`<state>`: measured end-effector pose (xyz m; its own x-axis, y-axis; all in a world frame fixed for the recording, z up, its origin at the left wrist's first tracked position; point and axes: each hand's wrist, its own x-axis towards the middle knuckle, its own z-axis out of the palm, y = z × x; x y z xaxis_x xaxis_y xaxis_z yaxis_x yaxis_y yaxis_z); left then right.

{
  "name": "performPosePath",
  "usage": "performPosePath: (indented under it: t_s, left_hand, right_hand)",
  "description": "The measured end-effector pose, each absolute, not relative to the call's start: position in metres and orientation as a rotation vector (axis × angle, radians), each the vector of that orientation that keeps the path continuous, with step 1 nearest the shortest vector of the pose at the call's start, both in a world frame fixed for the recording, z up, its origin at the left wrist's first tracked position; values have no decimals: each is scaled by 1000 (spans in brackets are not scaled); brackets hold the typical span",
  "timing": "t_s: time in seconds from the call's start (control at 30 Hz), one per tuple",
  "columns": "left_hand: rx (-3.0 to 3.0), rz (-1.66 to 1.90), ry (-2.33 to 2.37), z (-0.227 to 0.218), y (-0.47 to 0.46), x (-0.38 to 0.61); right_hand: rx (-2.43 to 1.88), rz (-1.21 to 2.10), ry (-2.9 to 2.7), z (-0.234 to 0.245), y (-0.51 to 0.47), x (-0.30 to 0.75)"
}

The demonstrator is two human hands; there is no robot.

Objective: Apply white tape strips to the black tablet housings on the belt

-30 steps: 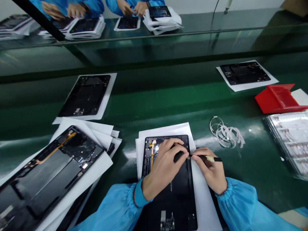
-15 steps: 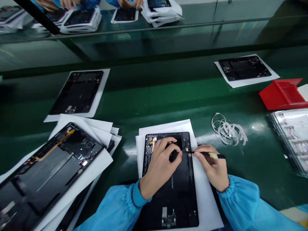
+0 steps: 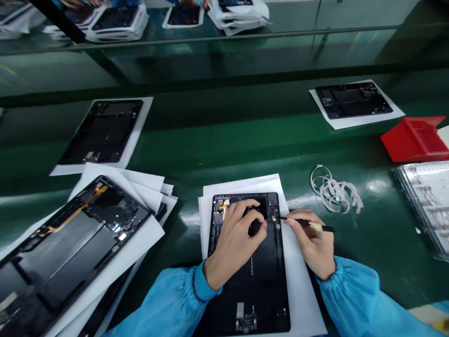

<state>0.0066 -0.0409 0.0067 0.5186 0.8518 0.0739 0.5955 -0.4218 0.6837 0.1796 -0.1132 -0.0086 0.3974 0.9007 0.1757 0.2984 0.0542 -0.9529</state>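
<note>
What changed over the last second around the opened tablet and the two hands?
The right hand slid the thin black tool toward the tablet's top, its tip now at the upper right edge of the tablet. The left hand stays pressed on the upper half. Both keep their holds; nothing was released. The white sheets have not moved.

The left hand (image 3: 235, 243) is covering the middle of the tablet (image 3: 261, 281), whose near edge is running off at six o'clock. The tool (image 3: 308, 224) tip is looking too small to make out.
</note>
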Motion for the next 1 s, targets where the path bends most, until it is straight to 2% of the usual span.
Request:
performPosePath:
  t_s: [0.4,0.67,1.0]
  left_hand:
    - [2183,501,1200,10,-41,10]
    - [2207,473,1204,14,-42,10]
    - [2195,488,1225,11,-41,13]
  right_hand:
    - [-1353,617,-1243,3,-114,179]
    - [-1426,768,-1289,-2,-110,182]
    - [-1500,704,-1306,1,-116,195]
